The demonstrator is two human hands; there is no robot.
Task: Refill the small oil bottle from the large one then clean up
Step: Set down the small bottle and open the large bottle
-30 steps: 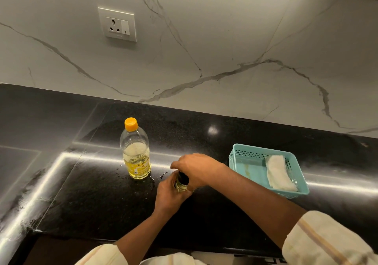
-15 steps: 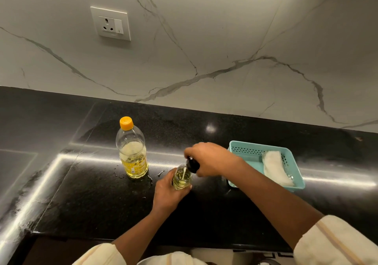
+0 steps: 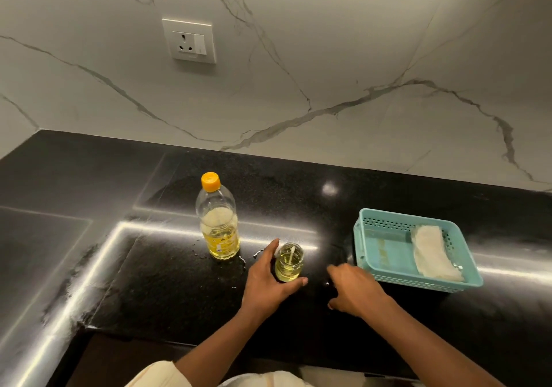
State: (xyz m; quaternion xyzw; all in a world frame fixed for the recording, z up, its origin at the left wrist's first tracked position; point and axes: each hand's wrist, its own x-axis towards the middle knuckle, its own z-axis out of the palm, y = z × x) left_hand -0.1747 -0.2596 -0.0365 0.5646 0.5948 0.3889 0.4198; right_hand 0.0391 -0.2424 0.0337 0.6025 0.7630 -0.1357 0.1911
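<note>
Right hand [image 3: 352, 289] has come down from above the small oil bottle [image 3: 288, 262] to the desk [image 3: 149, 282], between that bottle and the teal basket [image 3: 358, 237]. It carried the black top away with it. The top no longer shows against the dark stone, and I cannot tell whether the downward-curled fingers still pinch it or have let it go.

Left hand [image 3: 268, 285] wraps the small oil bottle, fingers behind and thumb in front. I judge this grip is meant to steady the bottle for pouring. The bottle stands upright on the desk with its mouth uncovered. It is partly filled with pale oil, and a white dip tube [image 3: 291, 256] leans inside it.

Large oil bottle [image 3: 218, 222] stands just left of the left hand, upright, about half full, with its orange cap [image 3: 210, 181] on. I read the step as opening: the receiver is ready, the source is not yet uncapped.

Droplets [image 3: 242, 259] lie by the large bottle's base. The folded white cloth [image 3: 433, 252] rests in the basket, within reach, presumably for the wiping that closes the task. Parking the top near the basket would keep the pouring side free.
</note>
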